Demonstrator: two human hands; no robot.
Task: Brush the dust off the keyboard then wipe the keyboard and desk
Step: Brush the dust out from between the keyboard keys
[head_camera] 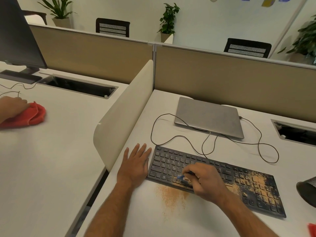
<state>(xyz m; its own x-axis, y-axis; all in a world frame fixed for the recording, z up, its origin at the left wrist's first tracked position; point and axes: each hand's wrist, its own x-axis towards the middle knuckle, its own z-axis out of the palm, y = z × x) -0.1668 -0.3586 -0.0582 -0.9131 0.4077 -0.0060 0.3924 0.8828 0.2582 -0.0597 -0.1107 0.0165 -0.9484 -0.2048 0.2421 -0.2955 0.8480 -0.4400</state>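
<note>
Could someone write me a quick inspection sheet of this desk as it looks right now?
Surface: desk white, dust spilled before the keyboard.
Job's things: keyboard dusty on its right half; brush on the keys; red cloth at right edge.
Clutter: closed laptop; mesh cup.
Grips: left hand flat on desk; right hand holds brush.
Cables: cable loops behind keyboard.
Surroundings: divider, neighbour's hand wiping.
</note>
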